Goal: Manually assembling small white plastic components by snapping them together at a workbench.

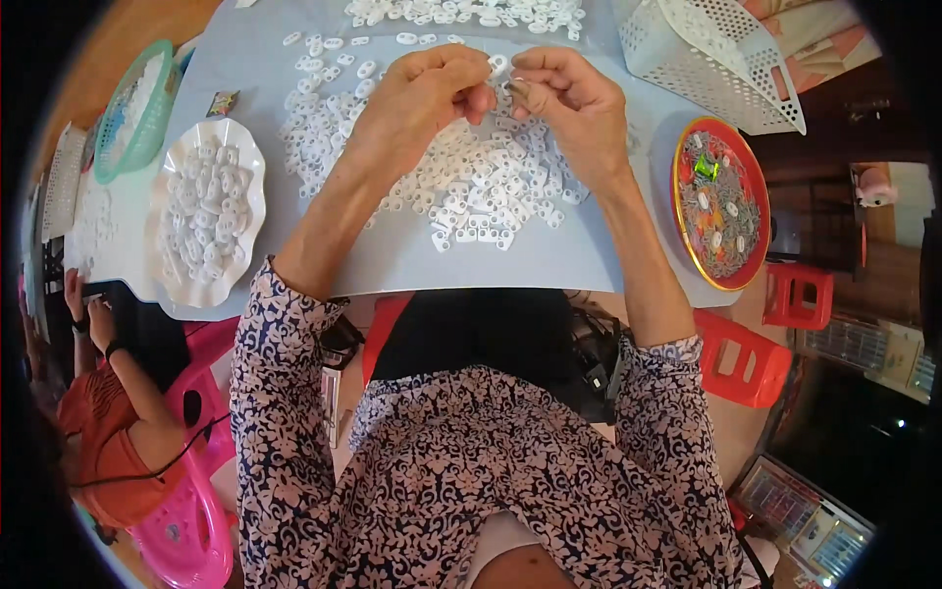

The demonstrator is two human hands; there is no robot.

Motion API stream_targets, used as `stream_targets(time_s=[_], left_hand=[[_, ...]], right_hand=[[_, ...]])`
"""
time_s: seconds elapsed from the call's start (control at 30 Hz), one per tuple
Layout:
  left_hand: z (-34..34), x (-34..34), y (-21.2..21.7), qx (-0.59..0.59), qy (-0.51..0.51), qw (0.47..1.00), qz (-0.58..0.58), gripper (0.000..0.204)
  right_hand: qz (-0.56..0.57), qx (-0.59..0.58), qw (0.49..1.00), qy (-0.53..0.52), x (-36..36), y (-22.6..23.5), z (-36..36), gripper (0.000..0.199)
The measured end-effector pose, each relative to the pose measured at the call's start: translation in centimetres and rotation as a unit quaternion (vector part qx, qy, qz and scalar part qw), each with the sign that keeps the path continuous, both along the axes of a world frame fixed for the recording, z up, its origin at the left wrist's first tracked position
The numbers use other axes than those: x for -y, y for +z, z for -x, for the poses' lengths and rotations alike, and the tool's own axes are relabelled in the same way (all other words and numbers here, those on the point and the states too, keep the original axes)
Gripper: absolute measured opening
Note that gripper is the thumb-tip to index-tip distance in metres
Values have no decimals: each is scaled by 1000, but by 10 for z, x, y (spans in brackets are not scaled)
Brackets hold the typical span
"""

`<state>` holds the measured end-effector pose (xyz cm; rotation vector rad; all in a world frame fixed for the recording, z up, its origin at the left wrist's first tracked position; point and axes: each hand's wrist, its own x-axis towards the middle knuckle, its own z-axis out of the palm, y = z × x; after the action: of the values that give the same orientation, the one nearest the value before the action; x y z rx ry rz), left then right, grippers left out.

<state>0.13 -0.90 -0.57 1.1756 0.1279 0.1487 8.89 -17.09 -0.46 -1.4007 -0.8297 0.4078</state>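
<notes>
My left hand (432,93) is raised over the table, its thumb and fingers closed. At its fingertips shows a small white oval plastic piece (498,66) with holes, which it seems to pinch. Close by on the right, my right hand (577,103) has its thumb and forefinger pressed together. What lies between them is too small to make out. Beneath both hands spreads a loose pile of white two-hole plastic pieces (481,182). Several of these stand in a short row at the pile's near edge.
A scalloped white dish (257,162) of assembled-looking white pieces stands left. To the right are a red plate (677,187) of small grey metal parts and a white perforated basket (775,98). A green basket (157,133) is far left. Another person (128,412) sits at lower left.
</notes>
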Motion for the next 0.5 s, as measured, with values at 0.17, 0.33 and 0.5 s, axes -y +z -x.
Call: stream_targets(time_s=[0.17, 0.33, 0.5], left_hand=[[-1, 2, -1, 3, 8, 999, -44, 19], [-2, 1, -5, 10, 14, 997, -80, 20], [0, 0, 0, 4, 12, 985, -171, 22]], right_hand=[[4, 7, 1000, 2, 0, -5, -3, 25], [11, 1, 1000, 5, 1, -4, -2, 28], [27, 2, 1000, 10, 1, -3, -1, 30]])
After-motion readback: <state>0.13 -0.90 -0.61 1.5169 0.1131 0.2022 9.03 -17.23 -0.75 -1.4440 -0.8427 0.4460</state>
